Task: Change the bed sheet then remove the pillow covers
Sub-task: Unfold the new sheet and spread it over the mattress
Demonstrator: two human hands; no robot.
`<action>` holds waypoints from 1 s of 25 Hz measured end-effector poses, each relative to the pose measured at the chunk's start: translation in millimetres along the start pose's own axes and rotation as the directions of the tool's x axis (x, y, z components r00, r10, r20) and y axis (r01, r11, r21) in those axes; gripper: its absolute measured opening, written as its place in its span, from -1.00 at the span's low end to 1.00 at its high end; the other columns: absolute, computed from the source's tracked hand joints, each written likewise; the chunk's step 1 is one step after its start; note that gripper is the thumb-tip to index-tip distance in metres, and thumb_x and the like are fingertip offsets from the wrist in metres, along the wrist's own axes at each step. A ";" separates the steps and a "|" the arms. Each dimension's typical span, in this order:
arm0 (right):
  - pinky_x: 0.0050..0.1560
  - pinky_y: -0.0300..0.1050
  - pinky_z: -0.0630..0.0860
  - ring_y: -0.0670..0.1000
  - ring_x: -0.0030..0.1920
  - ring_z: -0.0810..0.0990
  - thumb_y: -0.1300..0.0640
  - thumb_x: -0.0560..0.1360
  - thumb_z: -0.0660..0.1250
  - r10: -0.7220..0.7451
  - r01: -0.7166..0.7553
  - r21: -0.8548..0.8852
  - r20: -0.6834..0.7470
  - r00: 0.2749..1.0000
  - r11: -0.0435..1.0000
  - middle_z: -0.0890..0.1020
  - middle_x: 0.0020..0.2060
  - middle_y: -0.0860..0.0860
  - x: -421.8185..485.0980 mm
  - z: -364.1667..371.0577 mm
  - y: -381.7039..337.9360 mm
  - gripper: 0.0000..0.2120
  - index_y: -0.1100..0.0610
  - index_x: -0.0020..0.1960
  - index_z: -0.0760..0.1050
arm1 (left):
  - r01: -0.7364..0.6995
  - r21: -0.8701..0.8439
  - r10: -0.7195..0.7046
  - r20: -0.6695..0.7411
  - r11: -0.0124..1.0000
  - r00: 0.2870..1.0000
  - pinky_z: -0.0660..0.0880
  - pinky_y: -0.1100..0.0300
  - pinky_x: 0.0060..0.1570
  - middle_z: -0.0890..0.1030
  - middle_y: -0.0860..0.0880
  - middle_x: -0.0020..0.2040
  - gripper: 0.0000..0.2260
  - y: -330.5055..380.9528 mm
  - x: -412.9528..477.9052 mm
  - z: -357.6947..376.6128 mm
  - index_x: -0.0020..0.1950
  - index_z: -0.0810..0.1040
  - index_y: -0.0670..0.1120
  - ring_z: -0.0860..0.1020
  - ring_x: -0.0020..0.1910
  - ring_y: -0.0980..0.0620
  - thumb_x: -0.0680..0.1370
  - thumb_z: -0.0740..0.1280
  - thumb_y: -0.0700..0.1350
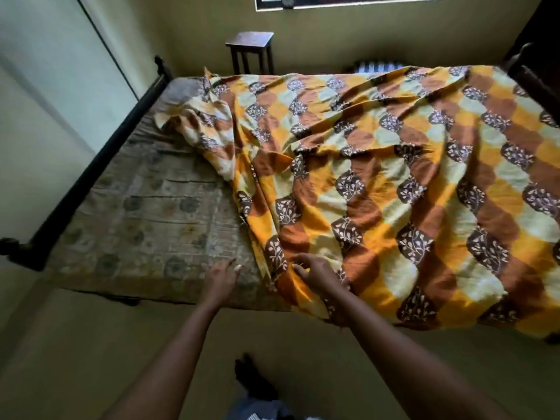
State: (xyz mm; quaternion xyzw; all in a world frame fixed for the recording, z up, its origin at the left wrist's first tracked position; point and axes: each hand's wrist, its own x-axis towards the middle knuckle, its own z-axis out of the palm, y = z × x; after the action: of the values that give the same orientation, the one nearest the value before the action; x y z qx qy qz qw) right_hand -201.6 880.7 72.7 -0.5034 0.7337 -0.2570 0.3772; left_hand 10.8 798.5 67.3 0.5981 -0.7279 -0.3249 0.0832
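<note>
Right grip over sheet, left grip beside

Arms, left hand and right hand are bare; a blue-grey garment and bare foot show below.

Dim room, window light above, wide-angle edges bent.

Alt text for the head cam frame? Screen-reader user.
An orange, brown and cream patterned bed sheet lies rumpled over the right of a mattress, whose left part is bare. Both arms reach to the near edge: left hand over the mattress, right hand at the sheet's edge.
</note>
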 end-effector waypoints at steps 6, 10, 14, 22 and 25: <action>0.02 -0.06 0.51 -0.06 -0.09 0.58 0.09 0.55 0.27 0.050 -0.037 0.248 -0.047 0.998 0.968 0.63 0.07 0.02 147.5 22.3 -122.1 -0.77 0.05 0.19 0.54 | 0.175 -0.244 -0.193 -0.053 0.954 0.980 0.37 0.16 0.09 0.51 -0.16 0.28 -0.65 -57.2 106.9 -108.0 0.36 0.43 -0.13 0.46 0.25 -0.14 0.61 0.17 -0.04; -0.24 -0.16 0.51 -0.14 -0.26 0.52 0.06 0.55 0.27 0.146 -0.129 0.383 -0.016 0.989 0.915 0.61 -0.15 -0.08 227.6 29.8 -162.1 -0.77 0.05 0.18 0.54 | 0.230 -0.404 -0.268 -0.038 0.885 0.963 0.37 0.13 0.14 0.48 -0.13 0.32 -0.62 -68.2 176.0 -146.5 0.38 0.41 -0.08 0.44 0.28 -0.11 0.60 0.17 0.03; -0.32 -0.30 0.38 -0.13 -0.26 0.43 0.07 0.57 0.25 0.249 -0.230 0.532 0.037 0.968 0.815 0.51 -0.12 0.02 341.0 27.0 -183.3 -0.68 0.23 0.23 0.49 | 0.261 -0.456 -0.293 -0.001 0.851 0.956 0.36 0.16 0.08 0.50 -0.11 0.29 -0.62 -67.2 267.3 -176.7 0.36 0.43 -0.09 0.45 0.26 -0.10 0.59 0.21 0.03; 0.11 -0.10 0.44 0.10 0.10 0.52 0.00 0.48 0.36 0.567 -0.414 0.640 -0.041 0.823 0.647 0.55 0.07 0.09 592.2 71.4 -164.4 -0.59 0.24 0.21 0.48 | 0.333 -0.454 -0.346 0.057 0.826 0.936 0.40 0.22 0.01 0.55 -0.11 0.20 -0.69 -89.9 454.2 -186.9 0.31 0.45 -0.11 0.51 0.13 -0.03 0.59 0.23 -0.07; 0.24 -0.10 0.37 0.16 0.29 0.44 0.05 0.48 0.37 0.614 -0.468 0.617 -0.030 0.789 0.632 0.47 0.30 0.14 637.2 91.9 -160.4 -0.47 0.19 0.37 0.34 | 0.318 -0.487 -0.323 0.078 0.813 0.943 0.47 0.24 -0.09 0.54 -0.07 0.16 -0.72 -93.2 493.7 -179.1 0.29 0.46 -0.07 0.50 0.10 0.01 0.59 0.24 -0.08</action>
State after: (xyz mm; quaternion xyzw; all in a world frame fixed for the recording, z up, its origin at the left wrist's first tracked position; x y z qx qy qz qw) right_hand -172.5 228.8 -47.3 -0.0837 0.7758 -0.3995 0.4812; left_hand 44.6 268.3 20.8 0.6722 -0.5092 -0.5064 0.1801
